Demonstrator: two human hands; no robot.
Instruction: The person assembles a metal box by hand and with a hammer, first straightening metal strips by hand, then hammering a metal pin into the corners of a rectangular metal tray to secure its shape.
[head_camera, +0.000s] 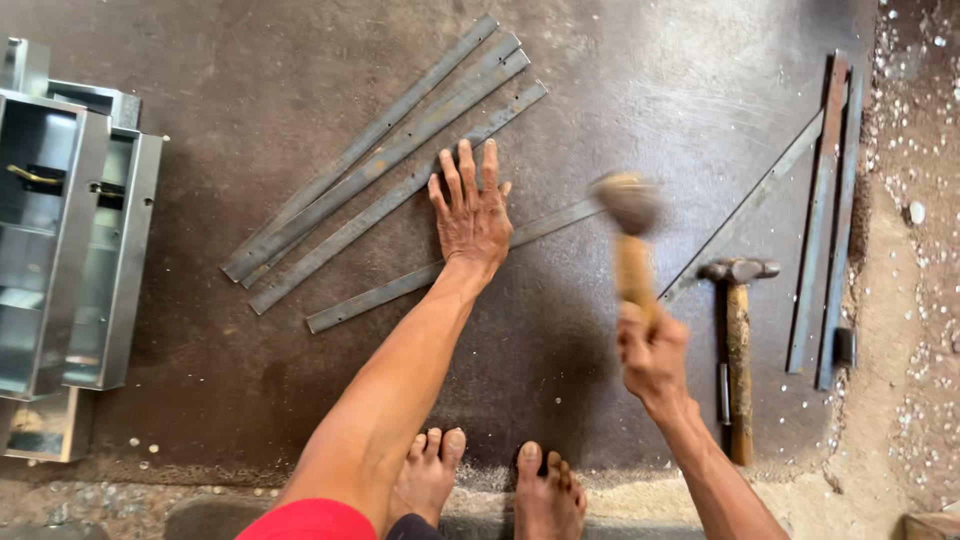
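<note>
My left hand (470, 212) lies flat, fingers spread, pressing on a long flat steel strip (390, 289) that runs diagonally across a dark steel plate (560, 360) on the floor. My right hand (652, 352) grips the wooden handle of a hammer (628, 222). Its blurred head hangs just above the strip's right end, to the right of my left hand.
Several more flat strips (380, 160) lie fanned out up left of my left hand. A second hammer (738, 330) rests at the right beside long bars (826, 215) and another strip (745, 208). Galvanised metal boxes (70, 240) stand at the left. My bare feet (490, 480) are at the plate's near edge.
</note>
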